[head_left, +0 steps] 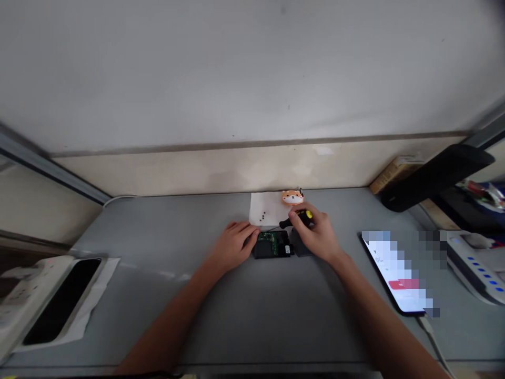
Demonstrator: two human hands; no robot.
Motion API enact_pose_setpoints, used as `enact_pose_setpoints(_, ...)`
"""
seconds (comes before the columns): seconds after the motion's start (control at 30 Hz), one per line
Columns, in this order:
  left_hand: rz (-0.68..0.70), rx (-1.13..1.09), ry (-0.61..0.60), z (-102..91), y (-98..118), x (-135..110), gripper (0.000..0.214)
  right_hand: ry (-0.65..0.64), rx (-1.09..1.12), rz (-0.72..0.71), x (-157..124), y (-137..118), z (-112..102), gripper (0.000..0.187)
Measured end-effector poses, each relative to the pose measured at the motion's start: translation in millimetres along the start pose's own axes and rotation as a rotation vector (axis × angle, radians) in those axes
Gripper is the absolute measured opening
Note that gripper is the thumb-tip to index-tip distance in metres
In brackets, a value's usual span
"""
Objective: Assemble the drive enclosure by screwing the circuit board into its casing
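Observation:
My right hand (315, 234) grips a screwdriver (299, 218) with a black and yellow handle. Its thin shaft points left, reaching the top edge of an opened black electronic device (283, 247) with a green circuit board. At the device's left end, my left hand (236, 243) holds it between bent fingers and thumb; the shaft's tip is close to these fingertips, and I cannot tell exactly what it touches. A dark flat piece (302, 246) lies against the device's right end, partly under my right hand. Just behind, several tiny dark screws (263, 216) rest on white paper (256, 202).
An orange and white animal-face case (292, 197) sits on the paper's right corner. To the right are a lit phone (394, 279) on a cable, a power strip (473, 266), a black cylinder (437, 176) and a box (394, 171). A dark phone (63, 302) lies far left.

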State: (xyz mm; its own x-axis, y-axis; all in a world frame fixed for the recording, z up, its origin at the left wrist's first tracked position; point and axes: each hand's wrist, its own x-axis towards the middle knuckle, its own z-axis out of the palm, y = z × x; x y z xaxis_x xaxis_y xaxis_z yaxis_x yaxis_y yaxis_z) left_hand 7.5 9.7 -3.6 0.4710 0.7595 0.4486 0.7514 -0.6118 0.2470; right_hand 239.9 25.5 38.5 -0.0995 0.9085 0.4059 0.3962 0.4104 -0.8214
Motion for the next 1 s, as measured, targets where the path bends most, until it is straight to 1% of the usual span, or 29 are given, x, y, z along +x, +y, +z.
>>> enact_pose_setpoints(0.2,0.015,-0.015,0.013,0.0,0.3,0.1,0.036,-0.01,0.003,-0.007,-0.2,0.3,0.0,0.028)
enact_pose_setpoints(0.43,0.006,-0.003,-0.018,-1.0,0.6,0.4,0.037,-0.009,0.016,0.015,0.4,-0.5,-0.8,0.026)
enact_pose_setpoints(0.63,-0.007,-0.009,-0.038,-1.2,1.0,0.1,0.037,-0.011,0.013,0.043,0.4,5.1,0.2,0.032)
enact_pose_setpoints(1.0,0.004,-0.014,-0.036,-2.4,1.0,0.2,0.038,-0.012,0.032,0.055,-0.1,3.3,0.3,0.032)
